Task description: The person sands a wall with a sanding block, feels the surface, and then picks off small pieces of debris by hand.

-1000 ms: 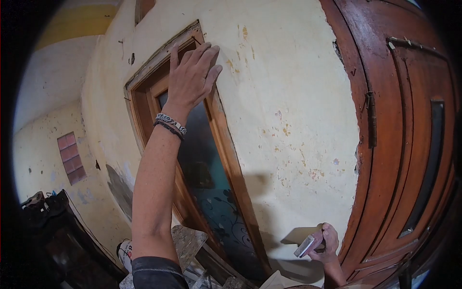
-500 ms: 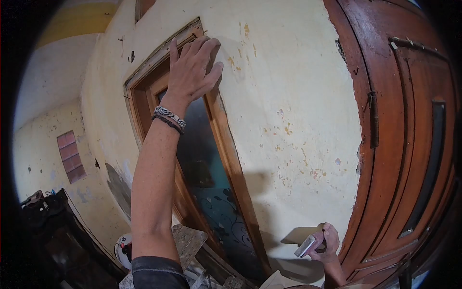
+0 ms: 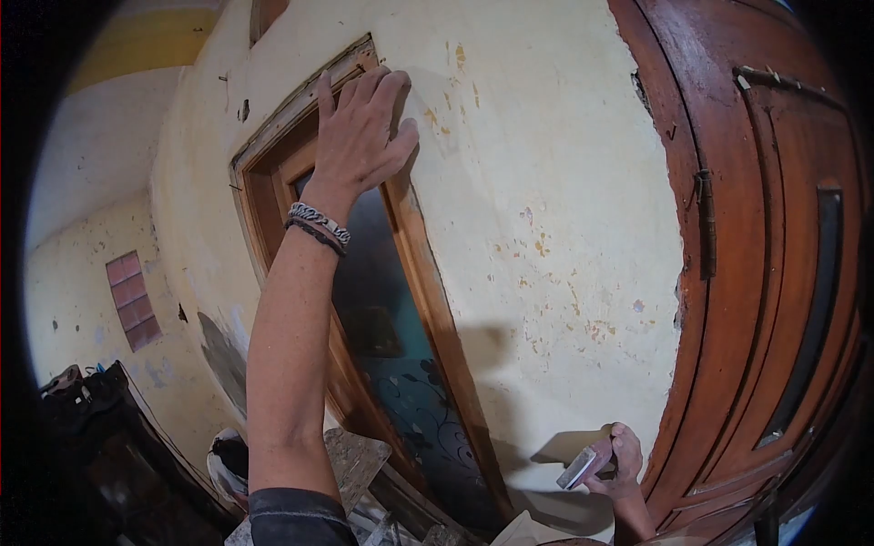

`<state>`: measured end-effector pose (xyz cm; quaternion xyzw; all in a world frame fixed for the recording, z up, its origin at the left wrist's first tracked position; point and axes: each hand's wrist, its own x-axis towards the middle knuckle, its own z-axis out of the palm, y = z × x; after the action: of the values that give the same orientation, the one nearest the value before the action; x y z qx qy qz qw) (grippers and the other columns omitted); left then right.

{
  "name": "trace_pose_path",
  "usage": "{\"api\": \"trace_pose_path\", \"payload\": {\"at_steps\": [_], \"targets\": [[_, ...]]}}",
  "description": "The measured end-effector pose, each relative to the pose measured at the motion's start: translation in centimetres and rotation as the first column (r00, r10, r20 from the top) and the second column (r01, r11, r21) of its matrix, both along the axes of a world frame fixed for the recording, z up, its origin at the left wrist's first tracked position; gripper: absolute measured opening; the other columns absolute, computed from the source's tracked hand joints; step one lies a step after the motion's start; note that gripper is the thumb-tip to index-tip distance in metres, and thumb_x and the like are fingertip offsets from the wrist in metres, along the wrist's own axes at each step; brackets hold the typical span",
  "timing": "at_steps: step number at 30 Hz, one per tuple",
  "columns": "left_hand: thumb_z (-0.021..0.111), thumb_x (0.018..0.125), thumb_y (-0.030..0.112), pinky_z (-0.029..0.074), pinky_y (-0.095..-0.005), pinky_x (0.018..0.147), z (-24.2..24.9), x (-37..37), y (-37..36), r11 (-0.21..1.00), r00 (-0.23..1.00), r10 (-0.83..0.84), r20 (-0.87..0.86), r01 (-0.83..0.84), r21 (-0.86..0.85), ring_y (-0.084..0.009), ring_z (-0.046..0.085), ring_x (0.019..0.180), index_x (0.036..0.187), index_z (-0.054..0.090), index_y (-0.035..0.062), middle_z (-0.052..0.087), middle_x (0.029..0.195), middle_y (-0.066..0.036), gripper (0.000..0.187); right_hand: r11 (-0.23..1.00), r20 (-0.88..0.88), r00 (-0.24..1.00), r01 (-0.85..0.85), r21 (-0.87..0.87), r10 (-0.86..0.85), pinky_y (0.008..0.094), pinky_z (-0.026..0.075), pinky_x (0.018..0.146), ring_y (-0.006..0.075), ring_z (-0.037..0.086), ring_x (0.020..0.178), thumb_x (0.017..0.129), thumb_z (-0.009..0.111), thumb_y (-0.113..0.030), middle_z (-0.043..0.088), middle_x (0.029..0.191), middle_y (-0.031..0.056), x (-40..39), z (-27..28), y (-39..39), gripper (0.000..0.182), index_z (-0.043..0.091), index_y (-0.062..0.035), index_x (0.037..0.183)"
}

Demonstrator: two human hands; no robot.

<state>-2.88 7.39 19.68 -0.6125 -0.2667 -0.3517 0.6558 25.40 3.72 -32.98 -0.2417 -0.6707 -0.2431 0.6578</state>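
Observation:
My left hand (image 3: 364, 132) reaches up to the upper right corner of a wooden frame (image 3: 423, 264), its fingers apart and resting on the frame and the wall beside it. Nothing shows in that hand, though the fingertips' undersides are hidden. A chain bracelet and a dark band circle the wrist. Low on the right, my right hand (image 3: 626, 464) grips a sanding block (image 3: 583, 466) with a reddish-brown wrap and a pale end. The block is close to the cream wall (image 3: 583, 227), which has flaked, yellowish patches; whether it touches cannot be made out.
Dark patterned glass (image 3: 410, 391) fills the frame. On the right stands a reddish-brown wooden door (image 3: 774, 273) with rough plaster along its edge. A worn board (image 3: 360, 460) lies below my left forearm. Dark furniture (image 3: 118, 455) and a partly hidden white-and-dark object (image 3: 228, 464) are at lower left.
Both hands hold nearly the same places, and the view has shifted slightly. The white object behind my left forearm now shows a dark part where a figure 8 and red showed before.

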Motion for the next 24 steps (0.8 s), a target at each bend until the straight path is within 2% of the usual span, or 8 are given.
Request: {"api": "trace_pose_path", "payload": {"at_steps": [3,8,9,10,16,23,24], "targets": [[0.053,0.086,0.029,0.010,-0.0616,0.118,-0.4,0.4,-0.2,0.997,0.999,0.028,0.042,-0.025,-0.078,-0.0322,0.045,0.132,0.133,0.046,0.0101,0.050,0.137,-0.014,0.051,1.000,-0.008,1.000,-0.019,0.006,0.019,0.0533,0.051,0.093,0.0382,0.057,0.110,0.069,0.082,-0.033,0.053,0.127,0.0189,-0.2,0.2,0.0,0.093,0.038,-0.0064,0.146],[0.050,0.087,0.028,0.007,-0.0633,0.117,-0.9,0.4,0.9,0.997,0.997,-0.029,0.075,0.035,-0.076,-0.0330,0.042,0.134,0.136,0.042,0.0102,0.046,0.141,-0.015,0.053,1.000,-0.003,1.000,-0.029,0.011,0.029,0.0527,0.052,0.092,0.0384,0.057,0.109,0.070,0.082,-0.034,0.053,0.126,0.0197,-0.1,0.5,-0.2,0.092,0.038,-0.0057,0.146],[0.049,0.087,0.028,0.006,-0.0637,0.118,-1.0,0.5,1.0,0.995,0.995,-0.035,0.088,0.043,-0.088,-0.0332,0.042,0.135,0.136,0.042,0.0105,0.045,0.141,-0.015,0.053,1.000,-0.001,1.000,0.013,0.010,-0.013,0.0510,0.053,0.091,0.0380,0.060,0.106,0.067,0.085,-0.035,0.056,0.123,0.0198,-0.1,0.6,-0.3,0.095,0.038,-0.0056,0.144],[0.049,0.087,0.028,0.006,-0.0637,0.118,-1.0,0.5,1.0,0.995,0.996,-0.036,0.088,0.043,-0.089,-0.0332,0.042,0.135,0.136,0.042,0.0105,0.045,0.141,-0.015,0.053,0.998,0.001,0.998,0.056,0.011,-0.056,0.0493,0.055,0.090,0.0375,0.064,0.104,0.064,0.089,-0.036,0.059,0.120,0.0200,-0.1,0.7,-0.4,0.098,0.038,-0.0054,0.142],[0.047,0.087,0.028,0.003,-0.0674,0.116,-0.9,0.2,1.4,0.998,0.996,-0.033,0.084,0.038,-0.053,-0.0330,0.039,0.136,0.136,0.042,0.0117,0.045,0.142,-0.014,0.052,0.997,-0.006,0.997,0.071,0.018,-0.071,0.0484,0.055,0.090,0.0370,0.063,0.104,0.064,0.088,-0.035,0.058,0.120,0.0195,-0.2,0.7,-0.3,0.098,0.037,-0.0063,0.143],[0.046,0.090,0.030,-0.001,-0.0687,0.115,-1.2,0.0,1.5,0.993,0.993,-0.036,0.109,0.048,-0.106,-0.0309,0.040,0.136,0.138,0.042,0.0130,0.046,0.142,-0.013,0.051,0.999,-0.001,0.999,0.048,0.003,-0.048,0.0483,0.055,0.090,0.0368,0.063,0.105,0.064,0.088,-0.035,0.058,0.121,0.0190,-0.1,0.4,-0.2,0.097,0.038,-0.0075,0.143],[0.046,0.090,0.030,-0.002,-0.0687,0.115,-1.3,-0.1,1.4,0.991,0.992,-0.035,0.122,0.050,-0.121,-0.0301,0.040,0.136,0.139,0.042,0.0137,0.046,0.142,-0.012,0.051,1.000,-0.008,1.000,0.023,0.009,-0.023,0.0498,0.054,0.090,0.0376,0.061,0.107,0.067,0.085,-0.036,0.056,0.123,0.0195,-0.1,0.0,0.1,0.095,0.039,-0.0069,0.145]]}}
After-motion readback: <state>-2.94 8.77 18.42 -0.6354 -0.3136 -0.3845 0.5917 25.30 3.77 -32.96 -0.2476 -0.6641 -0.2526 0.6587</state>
